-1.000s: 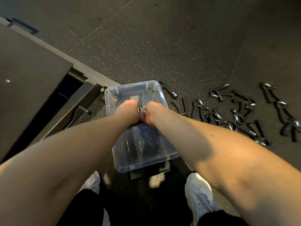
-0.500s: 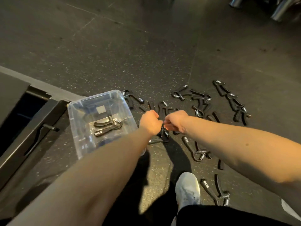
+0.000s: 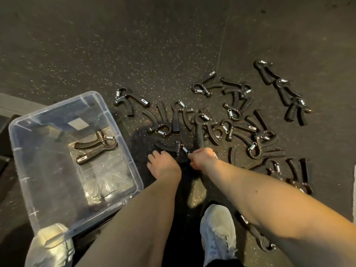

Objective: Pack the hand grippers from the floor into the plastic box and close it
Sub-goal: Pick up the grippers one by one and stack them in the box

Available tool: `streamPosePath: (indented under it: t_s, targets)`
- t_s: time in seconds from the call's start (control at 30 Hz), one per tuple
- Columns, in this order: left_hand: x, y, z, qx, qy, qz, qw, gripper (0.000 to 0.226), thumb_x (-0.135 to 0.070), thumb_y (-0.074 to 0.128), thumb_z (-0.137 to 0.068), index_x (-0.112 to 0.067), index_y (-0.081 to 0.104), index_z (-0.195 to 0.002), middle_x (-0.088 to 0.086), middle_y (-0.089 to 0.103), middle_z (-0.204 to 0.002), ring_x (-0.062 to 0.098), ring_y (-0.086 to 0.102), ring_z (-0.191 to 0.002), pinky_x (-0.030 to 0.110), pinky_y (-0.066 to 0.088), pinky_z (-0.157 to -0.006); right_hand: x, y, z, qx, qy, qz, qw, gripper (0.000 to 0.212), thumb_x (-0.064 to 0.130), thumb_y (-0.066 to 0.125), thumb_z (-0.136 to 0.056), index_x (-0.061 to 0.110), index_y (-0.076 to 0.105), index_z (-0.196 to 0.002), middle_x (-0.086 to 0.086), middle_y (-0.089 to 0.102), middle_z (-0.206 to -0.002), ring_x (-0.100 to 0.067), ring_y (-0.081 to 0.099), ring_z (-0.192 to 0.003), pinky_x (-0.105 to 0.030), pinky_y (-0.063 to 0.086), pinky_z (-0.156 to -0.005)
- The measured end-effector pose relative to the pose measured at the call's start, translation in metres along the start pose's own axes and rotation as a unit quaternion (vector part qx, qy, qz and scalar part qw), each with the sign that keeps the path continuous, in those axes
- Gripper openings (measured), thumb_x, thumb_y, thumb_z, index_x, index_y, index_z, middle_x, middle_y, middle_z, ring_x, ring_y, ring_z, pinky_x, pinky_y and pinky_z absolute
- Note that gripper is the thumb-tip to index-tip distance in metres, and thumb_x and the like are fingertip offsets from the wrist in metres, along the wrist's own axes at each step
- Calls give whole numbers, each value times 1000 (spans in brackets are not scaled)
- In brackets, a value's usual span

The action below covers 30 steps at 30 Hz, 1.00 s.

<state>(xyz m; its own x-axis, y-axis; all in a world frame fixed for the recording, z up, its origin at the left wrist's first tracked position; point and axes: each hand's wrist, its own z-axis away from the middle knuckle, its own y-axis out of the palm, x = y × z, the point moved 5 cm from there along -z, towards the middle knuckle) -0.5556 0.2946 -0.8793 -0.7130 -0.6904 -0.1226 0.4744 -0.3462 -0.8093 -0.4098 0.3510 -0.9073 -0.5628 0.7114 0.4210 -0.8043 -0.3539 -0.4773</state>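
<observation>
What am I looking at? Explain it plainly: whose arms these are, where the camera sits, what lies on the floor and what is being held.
There is no machine here. A person works with bare hands, and the single camera sits on their head, looking down, so both arms reach in from the bottom edge. On the dark speckled floor many black hand grippers with metal springs lie scattered. At the left stands a clear plastic box with no lid on it and one packed gripper inside. The white shoes are the person's own. The right hand is curled at the spring end of the nearest hand gripper. The left hand is at its other side, but whether it grips is hidden.
</observation>
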Motion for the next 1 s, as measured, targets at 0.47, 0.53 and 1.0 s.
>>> streamPosePath:
  t_s: [0.47, 0.53, 1.0]
  targets:
    - [-14, -23, 12, 15, 134, -131, 982, 39, -11, 58, -95, -12, 54, -133, 9, 49, -137, 30, 41, -132, 41, 41, -104, -4, 11, 31, -22, 123, -257, 958, 19, 8, 79, -79, 4, 64, -89, -8, 69, -72, -24, 73, -69, -39, 63, -74]
    - [-15, -40, 21, 6, 150, -135, 979, 44, -10, 63, -92, -12, 53, -135, 9, 49, -137, 30, 42, -132, 41, 41, -105, 7, -1, 44, -21, 107, -272, 956, 13, 5, 75, -83, 3, 63, -86, -7, 68, -72, -22, 73, -67, -35, 63, -70]
    - [51, -231, 77, -173, 288, -35, 941, 32, -40, 61, -96, -14, 63, -114, 9, 60, -116, 29, 52, -114, 41, 45, -89, 146, -36, 200, -34, -114, -274, 954, 23, 3, 74, -86, -4, 63, -106, -6, 69, -76, -17, 71, -54, -28, 60, -50]
